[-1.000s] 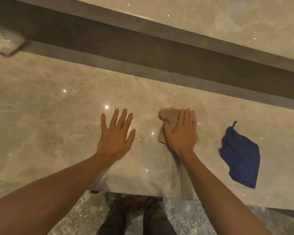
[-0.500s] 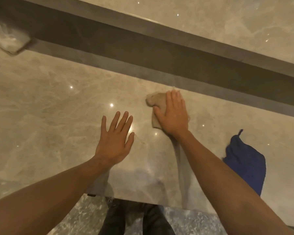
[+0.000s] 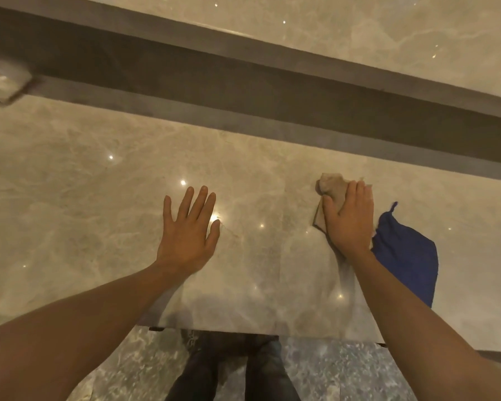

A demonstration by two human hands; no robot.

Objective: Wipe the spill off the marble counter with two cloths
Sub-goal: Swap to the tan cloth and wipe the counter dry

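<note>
My right hand (image 3: 348,219) presses flat on a crumpled tan cloth (image 3: 331,188) on the beige marble counter (image 3: 99,198); the cloth shows past my fingertips and thumb. A blue cloth (image 3: 405,256) lies flat just right of that hand, its left edge touching my wrist. My left hand (image 3: 187,231) rests palm down on the bare counter with fingers spread, holding nothing. No spill is clearly visible on the glossy stone.
A dark recessed channel (image 3: 272,91) runs across behind the counter, with a higher marble ledge (image 3: 359,30) beyond. A clear crumpled wrapper (image 3: 0,79) sits at the far left. The counter's front edge (image 3: 258,332) is close to me, with my legs and the floor below.
My right hand slid the tan cloth away from me, then to the right and back nearer, ending beside the blue cloth. My left hand stayed flat in place.
</note>
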